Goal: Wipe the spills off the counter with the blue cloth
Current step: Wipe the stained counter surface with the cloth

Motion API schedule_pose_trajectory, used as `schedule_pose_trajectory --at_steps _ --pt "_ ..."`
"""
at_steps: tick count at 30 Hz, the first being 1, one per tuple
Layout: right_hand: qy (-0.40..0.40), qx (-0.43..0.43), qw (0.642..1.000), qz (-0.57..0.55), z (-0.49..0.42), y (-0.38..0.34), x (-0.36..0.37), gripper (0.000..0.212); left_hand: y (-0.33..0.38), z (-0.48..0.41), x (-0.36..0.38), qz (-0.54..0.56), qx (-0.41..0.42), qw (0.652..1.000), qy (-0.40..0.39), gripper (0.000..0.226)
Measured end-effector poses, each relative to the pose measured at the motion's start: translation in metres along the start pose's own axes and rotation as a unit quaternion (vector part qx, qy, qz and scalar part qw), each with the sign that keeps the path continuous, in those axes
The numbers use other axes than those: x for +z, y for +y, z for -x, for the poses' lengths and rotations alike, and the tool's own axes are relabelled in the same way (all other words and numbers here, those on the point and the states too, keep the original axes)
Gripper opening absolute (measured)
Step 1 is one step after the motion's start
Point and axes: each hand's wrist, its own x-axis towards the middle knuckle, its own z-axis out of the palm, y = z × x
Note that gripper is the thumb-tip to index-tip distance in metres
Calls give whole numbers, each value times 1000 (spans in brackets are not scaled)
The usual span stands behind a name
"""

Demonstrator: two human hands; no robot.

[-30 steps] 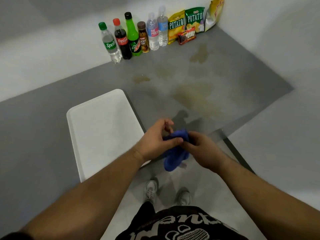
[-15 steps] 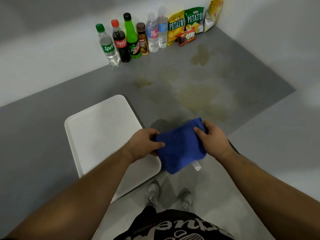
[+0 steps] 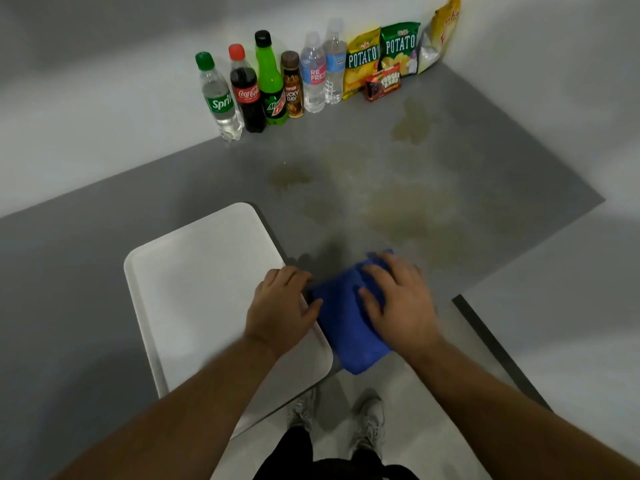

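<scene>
Obs: blue cloth [image 3: 346, 327] on counter [image 3: 485, 161], just beside spills [image 3: 408, 216]
My right hand [image 3: 401, 306] presses flat on it; left hand [image 3: 280, 310] loose on tray [image 3: 194, 289], thumb seemingly touching cloth

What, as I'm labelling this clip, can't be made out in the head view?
Head view only:
- Counter beneath the blue cloth: covered by it and the right hand.
- Yellow bag: top cut by the upper edge.
- Rear water bottle: label print too small.
</scene>
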Motion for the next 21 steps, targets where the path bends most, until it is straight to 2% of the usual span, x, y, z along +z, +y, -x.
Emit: schedule_pose_trajectory --at_steps 1,3,5,9,14,21 --pt "-37 -7 999 15 4 -8 7 49 -5 0 1 -5 2 1000 17 39" --pt "-127 31 990 55 12 -17 24 67 -16 1 4 -10 3 999 36 39" --pt "-173 70 979 80 20 -19 40 79 -27 3 10 -23 25 998 53 40" --pt "-181 59 974 120 26 -13 46 85 -34 7 20 -63 65 992 85 42" --pt "-198 35 970 138 36 -14 41 73 -34 7 22 -89 56 992 63 47" --pt "-214 59 965 139 6 -28 53 79 -38 4 27 -101 51 992 47 49"
